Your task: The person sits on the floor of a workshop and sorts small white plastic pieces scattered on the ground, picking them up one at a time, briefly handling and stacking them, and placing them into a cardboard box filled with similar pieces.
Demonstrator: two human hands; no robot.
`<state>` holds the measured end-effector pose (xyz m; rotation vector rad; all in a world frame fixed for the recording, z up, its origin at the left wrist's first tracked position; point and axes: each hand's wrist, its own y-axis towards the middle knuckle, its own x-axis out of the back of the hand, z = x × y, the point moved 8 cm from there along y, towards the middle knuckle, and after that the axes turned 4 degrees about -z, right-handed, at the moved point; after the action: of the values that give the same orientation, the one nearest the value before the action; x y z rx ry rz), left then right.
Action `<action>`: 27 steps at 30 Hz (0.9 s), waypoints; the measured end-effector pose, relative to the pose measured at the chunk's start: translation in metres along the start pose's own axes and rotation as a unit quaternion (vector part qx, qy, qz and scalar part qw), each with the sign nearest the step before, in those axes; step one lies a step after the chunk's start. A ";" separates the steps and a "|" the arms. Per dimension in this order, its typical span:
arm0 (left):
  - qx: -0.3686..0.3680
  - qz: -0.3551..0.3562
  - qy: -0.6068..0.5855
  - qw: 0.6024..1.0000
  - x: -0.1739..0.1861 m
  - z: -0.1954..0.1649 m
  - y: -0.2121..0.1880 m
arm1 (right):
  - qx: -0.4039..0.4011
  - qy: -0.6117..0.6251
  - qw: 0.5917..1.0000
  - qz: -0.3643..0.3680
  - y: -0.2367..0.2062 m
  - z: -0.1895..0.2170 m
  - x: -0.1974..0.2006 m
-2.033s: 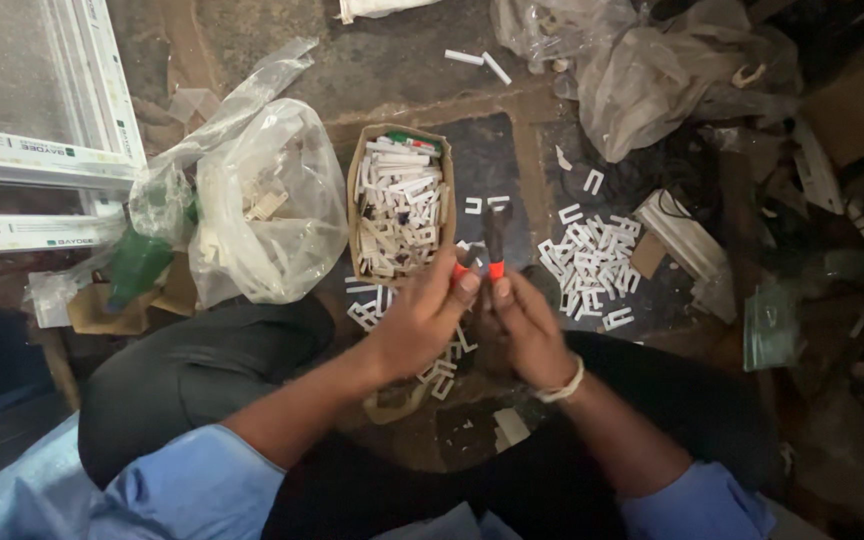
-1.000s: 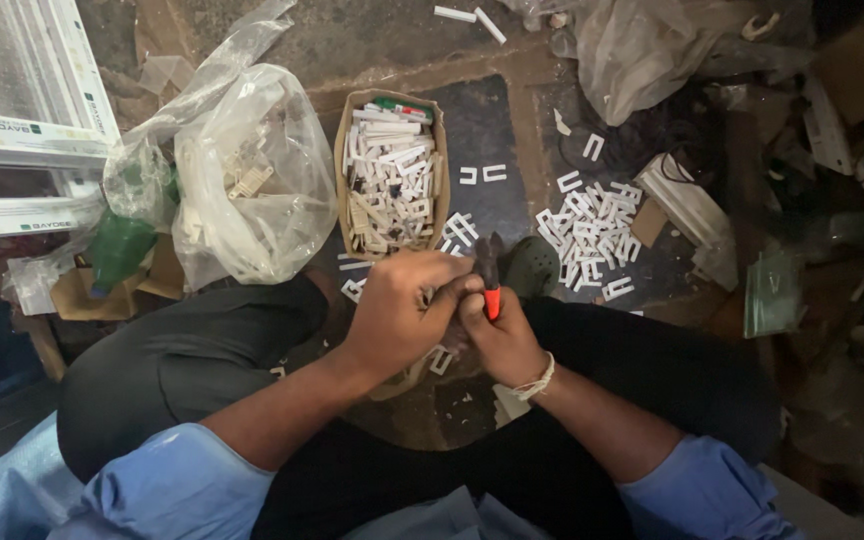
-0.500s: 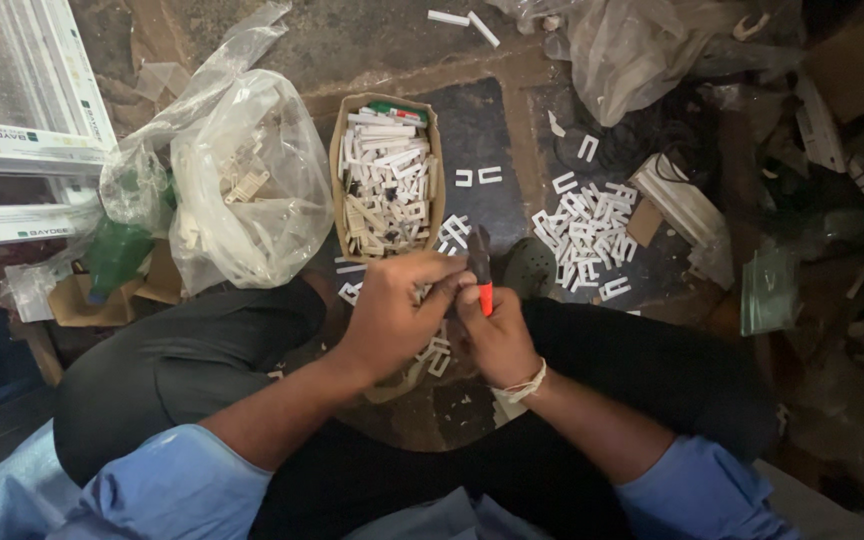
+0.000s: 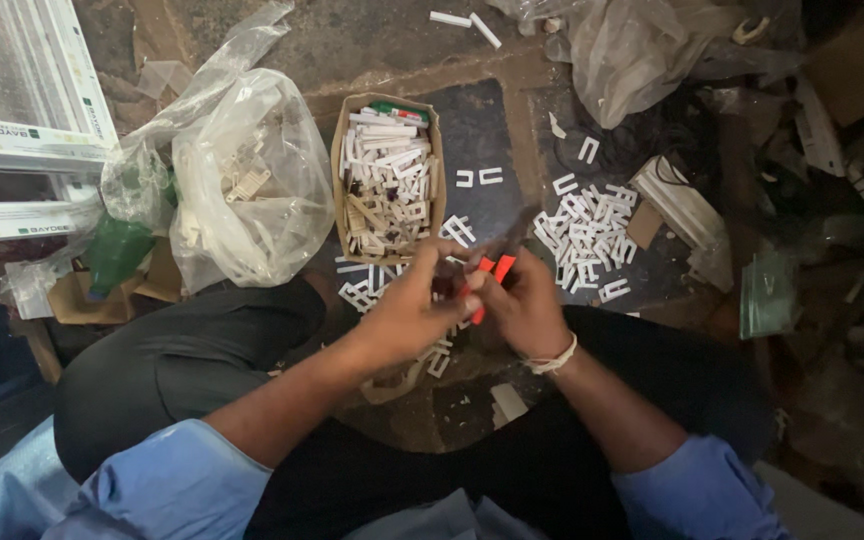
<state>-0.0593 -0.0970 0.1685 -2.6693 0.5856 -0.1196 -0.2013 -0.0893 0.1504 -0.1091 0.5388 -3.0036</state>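
One red-handled tool (image 4: 487,280) gripped by both hands, left hand (image 4: 407,310), right hand (image 4: 522,305), one cardboard box (image 4: 387,175), two loose white clips (image 4: 479,178)

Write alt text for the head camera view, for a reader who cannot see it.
A seated person's left hand and right hand meet over their lap, gripping a red-handled tool. Ahead stand a cardboard box of small white plastic pieces, a loose pile of white pieces and a clear plastic bag.

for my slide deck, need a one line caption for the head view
Seated person's left hand and right hand work red-handled pliers beside a cardboard box of white plastic pieces.
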 end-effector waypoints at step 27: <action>-0.082 0.049 0.177 0.980 0.019 -0.028 0.003 | -0.005 0.046 0.993 0.105 0.005 0.024 -0.002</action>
<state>-0.0481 -0.1178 0.1930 -2.7886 0.8691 -0.5479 -0.1973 -0.1024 0.1708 0.0822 0.5374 -2.8110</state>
